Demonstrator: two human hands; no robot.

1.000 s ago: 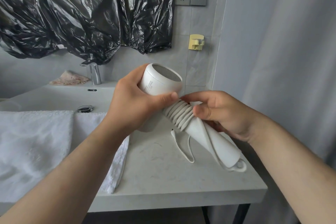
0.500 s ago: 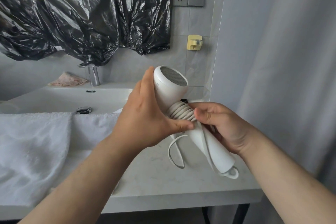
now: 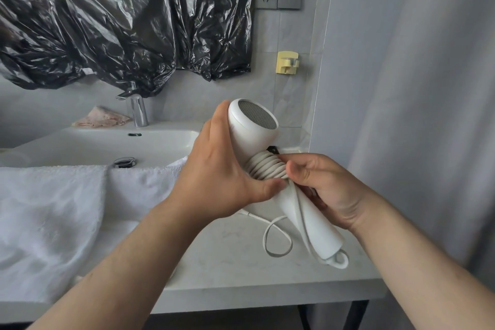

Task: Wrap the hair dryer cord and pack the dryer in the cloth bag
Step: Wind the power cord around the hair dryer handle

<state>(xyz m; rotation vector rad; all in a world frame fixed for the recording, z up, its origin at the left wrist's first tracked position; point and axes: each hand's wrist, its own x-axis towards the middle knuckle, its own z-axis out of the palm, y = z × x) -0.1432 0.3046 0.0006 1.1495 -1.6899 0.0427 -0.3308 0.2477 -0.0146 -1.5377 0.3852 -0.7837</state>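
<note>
A white hair dryer [image 3: 249, 131] is held over the countertop, its mesh back end up and its handle slanting down to the right. Its white cord [image 3: 266, 169] is coiled several times round the top of the handle. A loose loop of cord [image 3: 277, 238] hangs below. My left hand [image 3: 219, 169] grips the dryer body, thumb pressing near the coils. My right hand [image 3: 324, 187] grips the handle just under the coils, thumb on the cord. No cloth bag is in view.
A white towel [image 3: 51, 209] drapes over the front of the sink [image 3: 107, 142] at left. A chrome tap [image 3: 138, 111] stands behind it. Pale countertop [image 3: 241, 262] lies below the dryer. Black plastic [image 3: 120, 21] covers the mirror; a grey curtain [image 3: 428, 115] hangs at right.
My left hand has turned the dryer body more upright, and the hanging cord loop has swung from left of the handle to beneath it. Both hands keep their hold.
</note>
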